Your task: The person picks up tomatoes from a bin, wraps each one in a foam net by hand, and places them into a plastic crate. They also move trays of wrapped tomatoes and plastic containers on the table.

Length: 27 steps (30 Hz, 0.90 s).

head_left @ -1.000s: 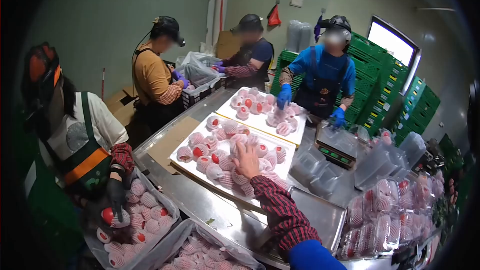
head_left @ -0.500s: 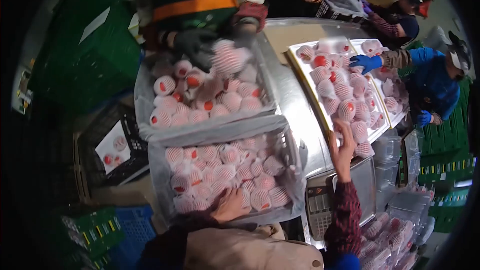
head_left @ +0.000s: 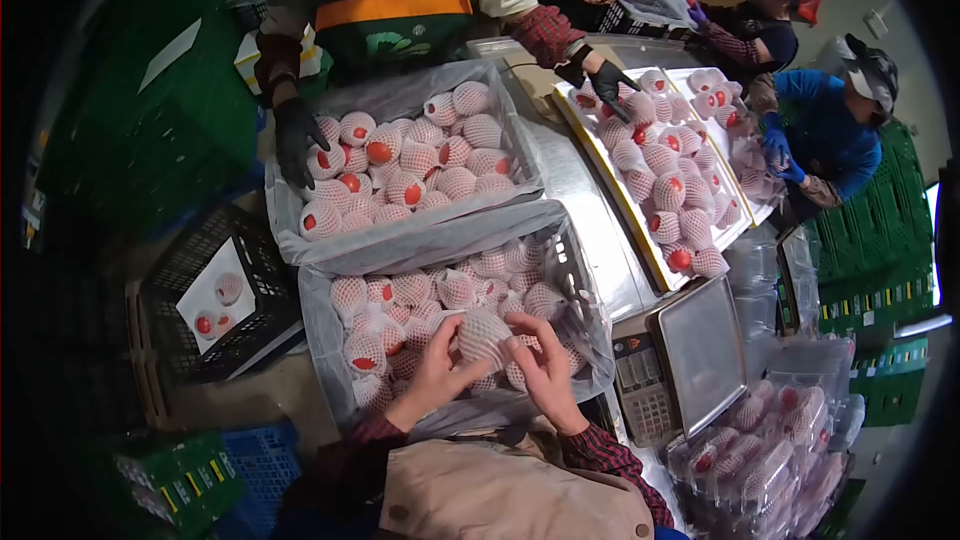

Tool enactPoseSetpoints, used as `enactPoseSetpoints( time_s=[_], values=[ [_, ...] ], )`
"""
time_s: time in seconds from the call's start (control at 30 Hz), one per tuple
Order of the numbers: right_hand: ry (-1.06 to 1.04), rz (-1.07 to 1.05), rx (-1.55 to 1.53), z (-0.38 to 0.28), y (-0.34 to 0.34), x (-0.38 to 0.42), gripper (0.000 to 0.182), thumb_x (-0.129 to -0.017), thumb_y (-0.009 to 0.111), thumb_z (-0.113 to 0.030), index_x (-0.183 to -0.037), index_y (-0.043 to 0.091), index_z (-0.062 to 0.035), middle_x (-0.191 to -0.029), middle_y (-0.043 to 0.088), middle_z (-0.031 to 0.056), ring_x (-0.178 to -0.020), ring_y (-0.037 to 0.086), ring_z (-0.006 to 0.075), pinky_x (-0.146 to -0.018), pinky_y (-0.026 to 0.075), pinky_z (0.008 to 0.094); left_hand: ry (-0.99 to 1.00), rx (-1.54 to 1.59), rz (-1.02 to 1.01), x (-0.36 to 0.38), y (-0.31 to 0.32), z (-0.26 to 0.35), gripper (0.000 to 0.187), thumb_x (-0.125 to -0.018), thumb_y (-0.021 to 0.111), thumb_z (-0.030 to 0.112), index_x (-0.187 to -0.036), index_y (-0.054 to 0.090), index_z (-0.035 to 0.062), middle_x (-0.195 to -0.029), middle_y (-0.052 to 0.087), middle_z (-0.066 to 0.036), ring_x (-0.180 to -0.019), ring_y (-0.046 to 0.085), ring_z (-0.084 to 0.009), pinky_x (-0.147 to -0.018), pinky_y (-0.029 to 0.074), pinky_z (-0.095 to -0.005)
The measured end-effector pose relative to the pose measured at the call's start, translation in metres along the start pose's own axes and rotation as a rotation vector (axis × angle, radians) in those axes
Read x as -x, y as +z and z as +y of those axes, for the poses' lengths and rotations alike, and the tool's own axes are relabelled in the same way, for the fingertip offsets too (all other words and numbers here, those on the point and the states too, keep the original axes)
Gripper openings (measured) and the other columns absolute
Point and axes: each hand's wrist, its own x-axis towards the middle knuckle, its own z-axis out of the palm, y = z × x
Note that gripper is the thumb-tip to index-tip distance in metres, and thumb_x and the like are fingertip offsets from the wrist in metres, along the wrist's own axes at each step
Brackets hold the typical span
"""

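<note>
Between my hands is a round fruit in a white foam net sleeve, lifted just above the near crate. My left hand grips its left side, and my right hand has thumb and fingers on its right side. Below them the grey-lined near crate is full of red fruit in pink-white foam nets. The fruit's exact kind is hidden by the netting.
Across from me, a gloved co-worker reaches into the far lined crate and a white tray of netted fruit. A scale and clear clamshell packs stand right. A black crate sits left. Another blue-gloved worker handles fruit.
My right hand has come from the white tray to the near crate. Both hands now hold one netted fruit. The co-worker opposite has spread their hands, one reaching to the tray.
</note>
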Motion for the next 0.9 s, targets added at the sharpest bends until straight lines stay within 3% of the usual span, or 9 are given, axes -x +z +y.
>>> enactPoseSetpoints(
  time_s=[0.03, 0.1, 0.17, 0.3, 0.4, 0.47, 0.7, 0.77, 0.9],
  values=[
    [0.117, 0.063, -0.151, -0.003, 0.001, 0.001, 0.036, -0.100, 0.067, -0.019, -0.131, 0.061, -0.0006, -0.126, 0.061, 0.0117, -0.114, 0.060, 0.0171, -0.087, 0.053, 0.0296, 0.006, 0.000, -0.012, 0.003, 0.008, 0.014, 0.065, -0.085, 0.071, -0.003, -0.143, 0.042, -0.0023, -0.139, 0.055, -0.013, -0.129, 0.054, -0.0233, -0.110, 0.044, -0.0394],
    [0.081, 0.071, -0.110, 0.001, 0.000, 0.003, 0.036, -0.104, 0.062, -0.025, -0.128, 0.060, 0.0008, -0.111, 0.064, 0.0071, -0.106, 0.060, 0.0122, -0.081, 0.051, 0.0257, 0.613, -0.966, 0.032, 0.006, 0.020, 0.036, 0.071, -0.076, 0.073, -0.007, -0.141, 0.043, -0.0007, -0.143, 0.052, -0.018, -0.131, 0.054, -0.0320, -0.113, 0.041, -0.0453],
    [0.238, -0.012, -0.148, 0.002, 0.004, 0.007, 0.033, -0.105, 0.061, -0.027, -0.124, 0.061, 0.0001, -0.096, 0.066, 0.0025, -0.093, 0.061, 0.0097, -0.075, 0.049, 0.0247, 0.681, -0.891, -0.048, 0.009, 0.022, 0.024, 0.078, -0.070, 0.072, -0.008, -0.141, 0.044, 0.0025, -0.141, 0.052, -0.024, -0.136, 0.049, -0.0400, -0.116, 0.038, -0.0470],
    [0.112, 0.113, -0.097, -0.016, 0.020, 0.014, 0.025, -0.107, 0.057, -0.022, -0.120, 0.063, -0.0016, -0.100, 0.062, -0.0022, -0.094, 0.054, 0.0046, -0.080, 0.046, 0.0222, 0.517, -0.626, -0.112, 0.014, 0.028, 0.021, 0.088, -0.078, 0.073, -0.001, -0.151, 0.024, 0.0062, -0.155, 0.035, -0.025, -0.147, 0.037, -0.0370, -0.119, 0.032, -0.0458],
    [-0.169, 0.237, 0.123, -0.024, 0.031, 0.011, 0.020, -0.101, 0.063, -0.016, -0.113, 0.069, -0.0006, -0.098, 0.071, 0.0109, -0.089, 0.067, 0.0184, -0.079, 0.052, 0.0316, 0.291, -0.236, -0.163, 0.019, 0.035, 0.027, 0.083, -0.088, 0.071, 0.008, -0.154, 0.021, 0.0093, -0.152, 0.037, -0.019, -0.141, 0.042, -0.0303, -0.117, 0.035, -0.0445],
    [-0.346, 0.243, 0.288, -0.033, 0.031, 0.009, 0.018, -0.099, 0.061, -0.007, -0.112, 0.071, -0.0005, -0.111, 0.070, 0.0154, -0.102, 0.068, 0.0311, -0.087, 0.053, 0.0356, -0.171, 0.538, -0.061, 0.019, 0.034, 0.014, 0.072, -0.098, 0.064, 0.014, -0.156, 0.020, 0.0140, -0.146, 0.042, -0.013, -0.132, 0.048, -0.0230, -0.111, 0.040, -0.0408],
    [-0.209, 0.338, 0.286, -0.026, 0.021, 0.016, 0.022, -0.103, 0.063, -0.016, -0.113, 0.072, 0.0010, -0.107, 0.070, 0.0080, -0.095, 0.065, 0.0159, -0.082, 0.050, 0.0266, 0.015, 0.271, 0.063, 0.010, 0.028, 0.009, 0.058, -0.101, 0.066, 0.018, -0.148, 0.034, 0.0082, -0.135, 0.049, -0.009, -0.123, 0.052, -0.0173, -0.102, 0.048, -0.0330],
    [0.092, 0.340, -0.339, -0.019, 0.014, 0.012, 0.023, -0.104, 0.064, -0.018, -0.112, 0.072, 0.0015, -0.102, 0.068, 0.0018, -0.091, 0.063, 0.0104, -0.078, 0.050, 0.0238, -0.012, 0.366, 0.091, 0.010, 0.025, 0.013, 0.052, -0.099, 0.069, 0.019, -0.142, 0.042, 0.0053, -0.133, 0.053, -0.009, -0.124, 0.055, -0.0191, -0.102, 0.050, -0.0342],
    [0.242, 0.314, -0.852, -0.023, 0.005, 0.008, 0.017, -0.106, 0.061, -0.017, -0.109, 0.068, -0.0019, -0.096, 0.067, -0.0014, -0.082, 0.062, 0.0087, -0.076, 0.051, 0.0247, -0.202, 0.640, -0.047, 0.009, 0.006, 0.015, 0.054, -0.098, 0.070, 0.018, -0.143, 0.044, 0.0035, -0.138, 0.053, -0.011, -0.127, 0.056, -0.0223, -0.104, 0.051, -0.0369]
  ],
)
